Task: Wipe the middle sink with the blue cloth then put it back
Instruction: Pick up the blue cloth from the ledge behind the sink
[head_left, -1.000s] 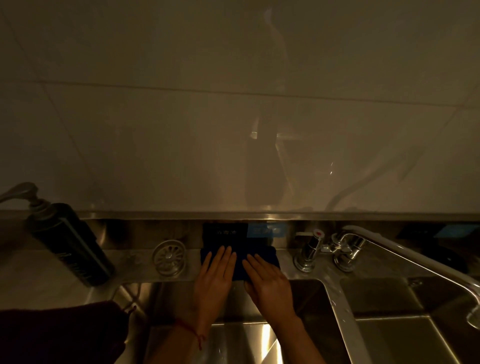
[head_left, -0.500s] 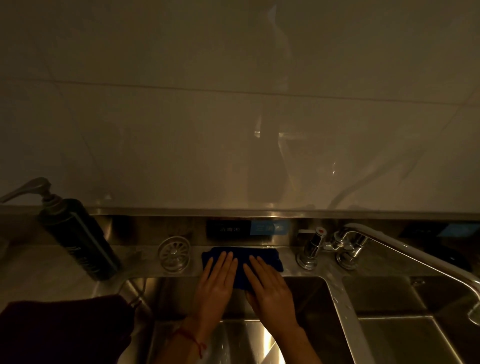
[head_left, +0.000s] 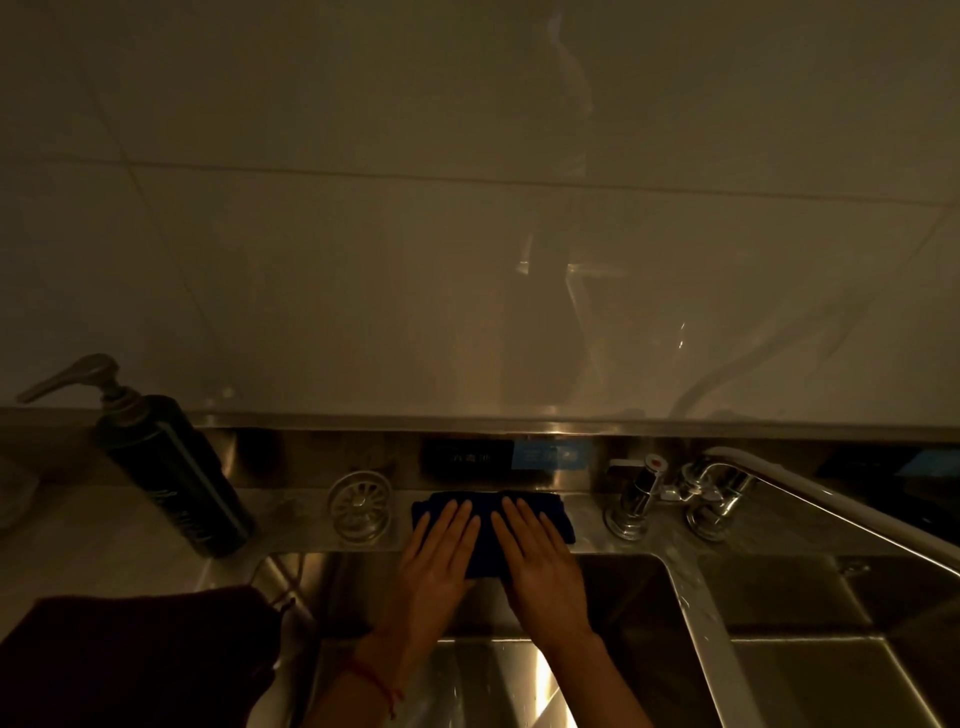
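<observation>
Both hands, left (head_left: 441, 558) and right (head_left: 537, 561), pressed flat on the soft, light blue cloth (head_left: 558, 514) left of the tap (head_left: 631, 499); pinch an edge.

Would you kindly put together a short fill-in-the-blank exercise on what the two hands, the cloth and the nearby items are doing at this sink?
1. Both hands, the left hand and the right hand, press flat on the ____ cloth.
2. The cloth lies on the ledge between the round sink strainer and the ____.
3. The pump bottle stands to the ____ of the strainer.

Missing words: blue; taps; left
</observation>
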